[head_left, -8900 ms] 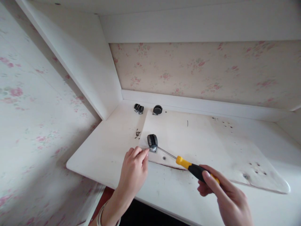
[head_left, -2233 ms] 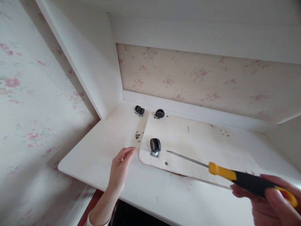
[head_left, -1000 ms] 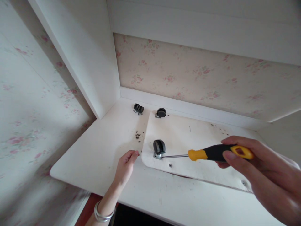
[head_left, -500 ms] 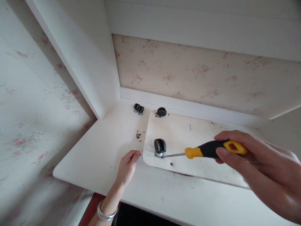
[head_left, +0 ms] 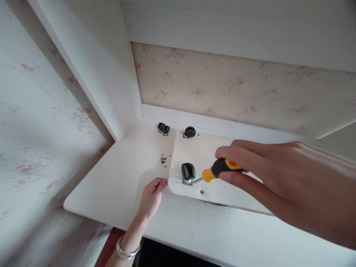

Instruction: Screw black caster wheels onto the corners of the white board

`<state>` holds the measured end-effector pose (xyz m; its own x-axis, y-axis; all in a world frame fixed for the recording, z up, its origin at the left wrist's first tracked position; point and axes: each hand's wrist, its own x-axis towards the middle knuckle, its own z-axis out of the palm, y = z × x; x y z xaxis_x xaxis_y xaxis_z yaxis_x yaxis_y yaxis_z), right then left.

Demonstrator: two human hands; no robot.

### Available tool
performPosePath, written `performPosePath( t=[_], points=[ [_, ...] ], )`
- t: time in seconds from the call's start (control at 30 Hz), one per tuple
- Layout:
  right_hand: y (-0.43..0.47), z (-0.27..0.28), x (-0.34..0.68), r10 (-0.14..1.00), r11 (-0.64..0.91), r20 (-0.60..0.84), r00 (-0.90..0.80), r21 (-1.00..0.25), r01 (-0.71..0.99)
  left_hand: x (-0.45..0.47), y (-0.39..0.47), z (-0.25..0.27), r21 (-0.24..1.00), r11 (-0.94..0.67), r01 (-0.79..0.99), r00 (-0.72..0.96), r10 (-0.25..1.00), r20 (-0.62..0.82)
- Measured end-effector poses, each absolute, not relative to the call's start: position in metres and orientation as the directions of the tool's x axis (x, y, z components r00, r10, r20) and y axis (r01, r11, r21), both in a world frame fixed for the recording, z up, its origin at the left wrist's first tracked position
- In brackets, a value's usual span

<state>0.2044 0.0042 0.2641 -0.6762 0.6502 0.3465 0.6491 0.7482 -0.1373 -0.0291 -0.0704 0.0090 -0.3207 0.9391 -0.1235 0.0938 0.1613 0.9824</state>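
Note:
My right hand [head_left: 280, 181] grips a yellow and black screwdriver [head_left: 219, 168] by its handle. The screwdriver's slim shaft slants down to the metal plate under a black caster wheel [head_left: 188, 171], near the corner of a white board [head_left: 214, 148]. A second caster wheel [head_left: 190, 132] stands at the board's far corner. My left hand [head_left: 151, 194], with a silver bangle [head_left: 126, 250] on its wrist, is closed against the board's left edge. Its fingertips are pinched together; whatever they may hold is hidden.
Two loose casters [head_left: 163, 128] lie at the back of the white desk [head_left: 111, 178]. A small heap of dark screws [head_left: 163, 159] is left of the board. A white upright panel [head_left: 91, 66] rises on the left, and flowered wallpaper [head_left: 200, 81] covers the back wall.
My right hand has moved left and forward over the board, and the screwdriver's handle now stands more steeply and closer to the caster. My left hand stays nearly in place.

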Motion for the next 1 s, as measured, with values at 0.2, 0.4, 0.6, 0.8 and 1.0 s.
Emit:
performPosePath(
  t=[0.2, 0.4, 0.6, 0.8, 1.0],
  points=[
    [0.005, 0.281, 0.184, 0.473, 0.829, 0.142, -0.869, 0.261, 0.494, -0.030, -0.070, 0.008, 0.979, 0.167, 0.115, -0.306, 0.944, -0.125],
    [0.002, 0.287, 0.175, 0.471, 0.792, 0.089, -0.878, 0.395, 0.465, -0.029, -0.070, 0.008, 0.973, 0.175, 0.148, -0.295, 0.947, -0.125],
    [0.003, 0.294, 0.161, 0.539, 0.770, -0.025, -0.842, 0.419, 0.480, -0.029, -0.071, 0.005, 0.972, 0.174, 0.157, -0.292, 0.949, -0.123],
    [0.003, 0.297, 0.157, 0.518, 0.778, -0.083, -0.851, 0.459, 0.429, -0.030, -0.071, 0.003, 0.973, 0.178, 0.147, -0.292, 0.948, -0.129],
    [0.004, 0.298, 0.158, 0.498, 0.821, -0.095, -0.862, 0.373, 0.433, -0.030, -0.070, 0.002, 0.975, 0.168, 0.144, -0.288, 0.950, -0.121]
  ],
)
